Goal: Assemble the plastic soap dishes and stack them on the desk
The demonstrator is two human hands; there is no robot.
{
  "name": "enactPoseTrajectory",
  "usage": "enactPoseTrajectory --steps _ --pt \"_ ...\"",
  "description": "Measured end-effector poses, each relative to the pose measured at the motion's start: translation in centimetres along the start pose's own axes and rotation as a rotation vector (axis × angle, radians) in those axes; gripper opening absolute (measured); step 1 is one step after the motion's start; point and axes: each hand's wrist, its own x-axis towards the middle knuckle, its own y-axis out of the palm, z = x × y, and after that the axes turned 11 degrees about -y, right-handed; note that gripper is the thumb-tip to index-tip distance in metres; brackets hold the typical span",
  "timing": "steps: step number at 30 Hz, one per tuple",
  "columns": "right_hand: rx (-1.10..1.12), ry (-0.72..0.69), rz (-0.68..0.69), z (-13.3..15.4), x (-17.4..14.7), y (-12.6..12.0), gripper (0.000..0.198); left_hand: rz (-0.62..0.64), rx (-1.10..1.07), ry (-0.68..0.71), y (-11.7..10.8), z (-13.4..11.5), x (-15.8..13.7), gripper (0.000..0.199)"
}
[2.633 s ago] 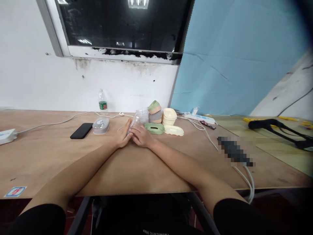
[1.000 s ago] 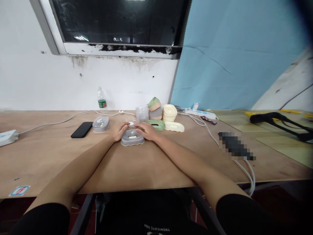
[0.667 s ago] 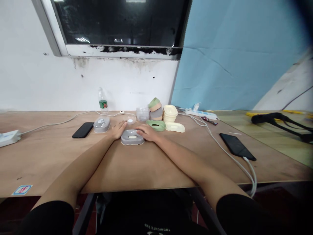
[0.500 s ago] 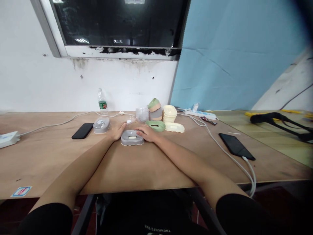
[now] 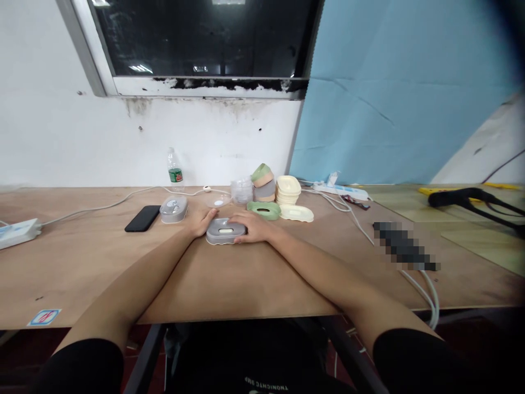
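Note:
A grey oval plastic case (image 5: 225, 232) with a slot in its top and a clear cover lies on the table before me. My right hand (image 5: 253, 226) grips its right end, fingers over the top and thumb at the near edge. At the left end rests my left hand (image 5: 199, 222), fingers stretched forward and thumb beside the case; whether it touches is hard to tell. A similar grey case (image 5: 174, 209) lies farther left. Just behind my right hand are a green slotted piece (image 5: 264, 210) and a cream oval piece (image 5: 297, 213).
Clear plastic covers (image 5: 241, 191), green and grey shells (image 5: 263, 183) and a cream stack (image 5: 288, 189) stand at the back. A bottle (image 5: 175, 174), a black phone (image 5: 143, 218), power strips (image 5: 340, 191) and cables surround the work area. A pixelated dark object (image 5: 404, 246) lies right.
My right hand has shifted its hold, with the thumb now at the near right edge of the case. My left hand stays by the left end. The view has turned slightly left.

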Motion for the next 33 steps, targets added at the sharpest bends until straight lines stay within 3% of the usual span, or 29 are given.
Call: enactPoseTrajectory --steps 6,18,26,33 --pt "0.0 0.117 -0.042 0.0 0.0 0.5 0.044 0.051 -0.095 0.204 -0.3 -0.2 -0.5 0.071" --pt "0.034 0.436 -0.28 -0.8 0.1 1.2 0.055 -0.026 0.137 0.251 0.0 -2.0 -1.1 0.092" --pt "0.136 0.385 -0.34 -1.3 -0.1 1.4 0.048 -0.095 0.134 0.257 0.3 -1.6 -1.0 0.087" --pt "0.15 0.459 -0.441 -1.6 -0.1 1.6 0.048 -0.069 0.132 0.334 0.1 -2.0 -1.1 0.111"
